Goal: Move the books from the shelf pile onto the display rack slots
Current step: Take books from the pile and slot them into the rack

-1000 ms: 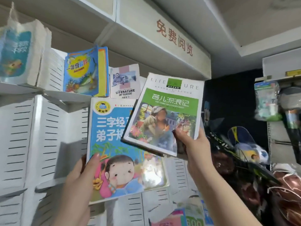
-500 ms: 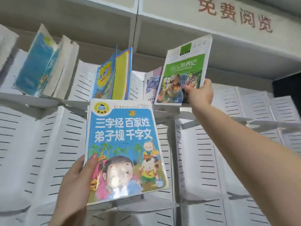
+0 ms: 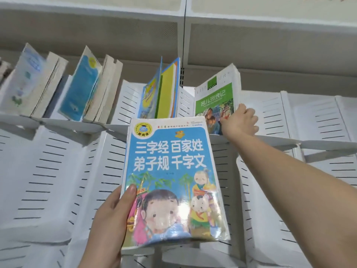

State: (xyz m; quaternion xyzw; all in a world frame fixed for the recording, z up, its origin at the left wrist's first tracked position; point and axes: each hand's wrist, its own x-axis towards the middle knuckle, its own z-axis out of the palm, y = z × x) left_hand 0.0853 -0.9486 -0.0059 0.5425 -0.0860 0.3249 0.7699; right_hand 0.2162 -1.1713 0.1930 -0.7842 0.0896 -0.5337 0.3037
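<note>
**Two books, two hands**

Closest to us, the left hand point(image 3: 110, 219) grips a blue book point(image 3: 170, 180) by its lower left edge. The thumb lies flat on the front cover and the other fingers are hidden behind the book. The blue book is held up in the air in front of the white rack point(image 3: 58, 171), with its front facing us. It shows big white letters and cartoon children.

Farther up, the right arm reaches to the top row of the rack. The right hand point(image 3: 240, 120) has its fingers curled round the lower right corner of a green book point(image 3: 214, 101). The green book stands upright in a top slot, with its bottom edge down at the ledge. Its lower left corner is hidden behind the blue book.

Just to the left of it in the same row stands a yellow and blue book point(image 3: 164, 89). Farther left are a light blue book point(image 3: 81, 88) and a pale book point(image 3: 29, 82), both leaning and blurry.

Above them all runs a long white shelf point(image 3: 96, 10).
</note>
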